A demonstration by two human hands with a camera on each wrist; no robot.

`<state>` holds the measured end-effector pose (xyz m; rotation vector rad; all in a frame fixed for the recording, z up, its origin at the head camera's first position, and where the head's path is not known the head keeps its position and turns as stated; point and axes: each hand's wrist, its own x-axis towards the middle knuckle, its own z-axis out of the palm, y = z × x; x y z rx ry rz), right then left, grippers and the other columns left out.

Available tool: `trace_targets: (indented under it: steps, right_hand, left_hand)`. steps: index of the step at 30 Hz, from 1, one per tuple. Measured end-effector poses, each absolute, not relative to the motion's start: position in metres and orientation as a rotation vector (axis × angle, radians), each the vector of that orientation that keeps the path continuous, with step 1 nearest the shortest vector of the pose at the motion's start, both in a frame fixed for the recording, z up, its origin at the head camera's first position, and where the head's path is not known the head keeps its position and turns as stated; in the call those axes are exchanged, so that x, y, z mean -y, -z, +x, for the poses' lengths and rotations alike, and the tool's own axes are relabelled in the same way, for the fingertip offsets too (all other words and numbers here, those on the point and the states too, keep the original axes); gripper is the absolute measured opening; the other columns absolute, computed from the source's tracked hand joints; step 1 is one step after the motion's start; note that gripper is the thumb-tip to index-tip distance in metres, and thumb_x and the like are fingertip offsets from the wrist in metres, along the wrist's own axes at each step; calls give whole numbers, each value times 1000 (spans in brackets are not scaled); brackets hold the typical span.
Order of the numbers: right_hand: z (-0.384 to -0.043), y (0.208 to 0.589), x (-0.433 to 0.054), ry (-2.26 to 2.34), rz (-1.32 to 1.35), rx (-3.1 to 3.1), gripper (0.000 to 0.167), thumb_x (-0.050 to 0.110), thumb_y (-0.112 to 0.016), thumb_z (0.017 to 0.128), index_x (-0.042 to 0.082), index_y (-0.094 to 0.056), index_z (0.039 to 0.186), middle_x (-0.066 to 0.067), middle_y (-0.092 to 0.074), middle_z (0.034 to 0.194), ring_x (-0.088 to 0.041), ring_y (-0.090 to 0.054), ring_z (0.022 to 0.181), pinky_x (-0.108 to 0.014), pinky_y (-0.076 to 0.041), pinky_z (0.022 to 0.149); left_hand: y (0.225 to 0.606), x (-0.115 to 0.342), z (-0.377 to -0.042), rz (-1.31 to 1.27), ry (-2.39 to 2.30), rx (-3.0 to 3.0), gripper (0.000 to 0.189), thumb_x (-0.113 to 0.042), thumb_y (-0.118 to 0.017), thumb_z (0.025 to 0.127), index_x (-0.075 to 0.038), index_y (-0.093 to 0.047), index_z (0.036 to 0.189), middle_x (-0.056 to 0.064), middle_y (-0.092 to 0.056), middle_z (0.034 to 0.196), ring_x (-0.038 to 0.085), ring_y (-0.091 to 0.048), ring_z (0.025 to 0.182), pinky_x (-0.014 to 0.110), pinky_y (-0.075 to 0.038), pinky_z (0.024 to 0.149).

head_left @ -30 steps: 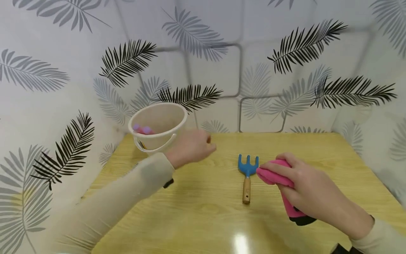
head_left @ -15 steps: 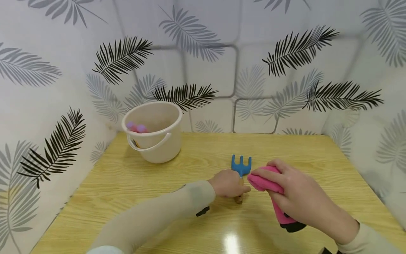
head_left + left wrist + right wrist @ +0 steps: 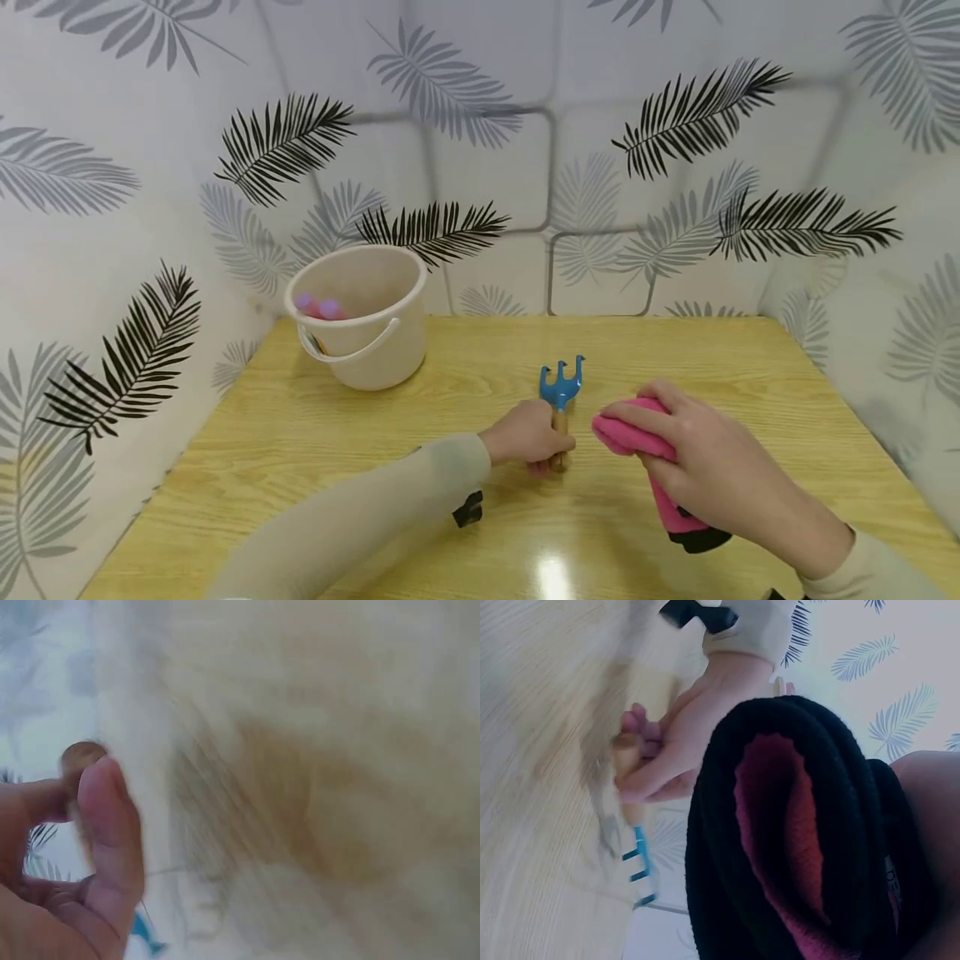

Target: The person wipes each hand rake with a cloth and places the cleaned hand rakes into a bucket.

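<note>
In the head view my left hand point(image 3: 525, 433) grips a garden hand fork point(image 3: 562, 390) by its short wooden handle; the blue three-pronged head points away from me. The left wrist view shows the thumb and fingers closed about the handle end point(image 3: 84, 754). From the right wrist view, the fork point(image 3: 640, 851) appears lifted beside the tabletop. My right hand point(image 3: 708, 450) holds a folded pink work glove point(image 3: 633, 427) with a black cuff. That cuff point(image 3: 720, 802) gapes toward the right wrist camera; whether a second glove is folded in I cannot tell.
A cream bucket point(image 3: 382, 354) with its handle hanging down stands at the back left of the wooden table point(image 3: 465, 358). Pink and purple things point(image 3: 318, 307) lie inside it. A leaf-patterned cloth point(image 3: 480, 167) closes off the back and sides.
My left hand has come from beside the bucket to the hand fork, gripped its handle and tilted it up. The right hand keeps holding the glove in nearly the same spot.
</note>
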<state>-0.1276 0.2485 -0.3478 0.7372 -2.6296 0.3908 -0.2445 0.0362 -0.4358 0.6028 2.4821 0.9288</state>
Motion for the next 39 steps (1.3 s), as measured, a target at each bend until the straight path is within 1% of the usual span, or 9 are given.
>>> trace_targets:
  steps: [6,9,12,19,21,24,27,32,39]
  right_hand:
    - [-134,349,-251,-359,763,2618,47,10,-74,82,35,-69,122,5,-60,110,-8,-56,77,-27,-47,58]
    - [-137,350,-249,-364,773,2619,46,10,-74,83,35,-69,121,5,-60,110,-7,-55,75,-26,-45,57]
    - [-141,350,-243,-371,777,2629,45,11,-74,84,35,-69,121,5,-61,110,-8,-55,76,-26,-45,57]
    - [-158,350,-219,-353,805,2644,40,12,-72,86,31,-71,121,-1,-63,109,-13,-57,80,-28,-48,61]
    - [-164,353,-210,-321,822,2622,37,12,-72,86,29,-72,119,-3,-64,107,-15,-59,80,-30,-50,60]
    - [-173,358,-195,-276,846,2609,36,10,-73,83,29,-73,114,-3,-64,103,-17,-59,79,-30,-50,56]
    - [-180,363,-180,-222,867,2610,37,6,-72,80,29,-74,109,-2,-63,99,-17,-58,75,-29,-49,51]
    - [-187,364,-158,-105,898,2591,42,3,-71,75,30,-75,108,-4,-61,102,-20,-57,74,-28,-49,46]
    - [-183,357,-139,89,931,2586,43,5,-73,71,32,-74,105,-9,-60,104,-24,-55,75,-24,-42,39]
  left_hand:
    - [427,-13,-226,447,-1502,-2127,20,-21,-64,98,-1,-67,92,10,-71,72,16,-67,54,31,-61,56]
    - [422,0,-213,324,-1703,-1944,27,-15,-61,97,7,-60,112,13,-70,76,17,-68,59,28,-60,57]
    - [419,12,-200,245,-1829,-1801,33,-10,-54,96,9,-50,122,14,-67,76,18,-68,61,26,-58,56]
    - [418,25,-172,123,-1971,-1662,32,-11,-40,83,-4,-40,114,5,-58,65,16,-58,49,25,-47,45]
    - [419,24,-166,94,-1985,-1688,25,-14,-41,85,-6,-41,108,3,-55,62,14,-54,45,23,-43,41]
    - [423,21,-159,90,-2004,-1770,11,-18,-42,93,-8,-44,98,1,-53,59,12,-51,41,21,-39,35]
    - [426,18,-153,120,-2000,-1854,15,-20,-43,99,-8,-45,92,1,-53,59,11,-50,38,21,-36,33]
    - [430,16,-146,158,-1952,-1927,17,-22,-46,103,-7,-48,97,2,-53,61,13,-49,39,21,-36,33]
    - [424,20,-144,184,-1894,-1977,22,-23,-48,102,-2,-51,108,0,-54,62,11,-49,39,20,-35,35]
